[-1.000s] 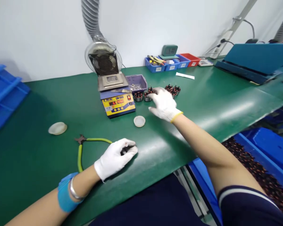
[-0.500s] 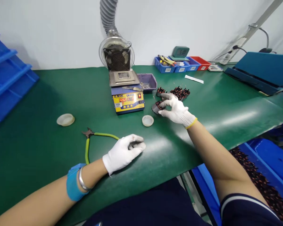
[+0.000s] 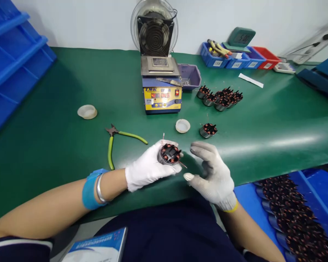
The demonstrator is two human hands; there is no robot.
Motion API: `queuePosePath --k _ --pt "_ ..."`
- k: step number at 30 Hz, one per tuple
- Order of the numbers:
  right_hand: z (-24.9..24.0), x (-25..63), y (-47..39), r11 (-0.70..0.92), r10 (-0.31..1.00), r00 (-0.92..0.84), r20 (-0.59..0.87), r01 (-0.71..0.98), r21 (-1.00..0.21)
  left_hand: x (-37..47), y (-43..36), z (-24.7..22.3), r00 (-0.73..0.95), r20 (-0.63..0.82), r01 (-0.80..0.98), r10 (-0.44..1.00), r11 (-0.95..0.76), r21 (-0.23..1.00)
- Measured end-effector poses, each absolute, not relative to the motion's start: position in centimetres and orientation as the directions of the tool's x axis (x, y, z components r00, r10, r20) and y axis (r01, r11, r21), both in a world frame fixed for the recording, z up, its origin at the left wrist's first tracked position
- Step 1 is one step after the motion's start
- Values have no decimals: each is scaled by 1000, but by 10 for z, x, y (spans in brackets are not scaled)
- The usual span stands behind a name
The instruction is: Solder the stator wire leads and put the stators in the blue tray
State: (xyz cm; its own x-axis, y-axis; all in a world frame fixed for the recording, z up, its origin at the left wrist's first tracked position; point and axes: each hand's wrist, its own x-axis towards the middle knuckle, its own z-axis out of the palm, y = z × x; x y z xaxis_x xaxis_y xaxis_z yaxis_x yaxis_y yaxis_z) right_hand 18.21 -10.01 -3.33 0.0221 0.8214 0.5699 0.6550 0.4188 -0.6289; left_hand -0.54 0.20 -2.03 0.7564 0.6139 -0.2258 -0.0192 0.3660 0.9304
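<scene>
My left hand [image 3: 150, 167], in a white glove, holds a round motor stator [image 3: 170, 154] with copper windings and black prongs; thin wire ends stick out of it. Just to the right is my right hand [image 3: 214, 173], gloved, its fingers apart and nothing between them. A single stator [image 3: 208, 130] sits on the green table [image 3: 120, 83] above my right hand. Near it lies a small white round dish [image 3: 183, 126]. Pliers with green handles [image 3: 110, 151] lie spread beyond my left wrist.
A solder pot unit [image 3: 162, 96] stands at the back, a purple tray [image 3: 191, 76] beside it. Several stators [image 3: 225, 98] cluster to its right. Another dish [image 3: 87, 111] is at left. Blue bins [image 3: 214, 62] line the wall; a crate of stators [image 3: 292, 214] is at lower right.
The view has shifted. My right hand has come back from the stators toward my body and is open. My left hand, empty before, now holds a stator. One stator stands apart from the cluster.
</scene>
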Motion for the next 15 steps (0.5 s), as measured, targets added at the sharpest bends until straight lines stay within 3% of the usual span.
queuePosePath --k 8,12,15 --pt "-43 163 -92 436 731 104 674 689 -579 0 -10 -28 615 -180 36 767 201 979" --pt "-30 165 -85 393 758 96 645 721 -570 -4 -3 -18 594 -220 -77 774 326 942" --pt "-8 165 -83 471 774 -62 630 721 -508 -9 14 -6 639 -225 -233 736 464 855"
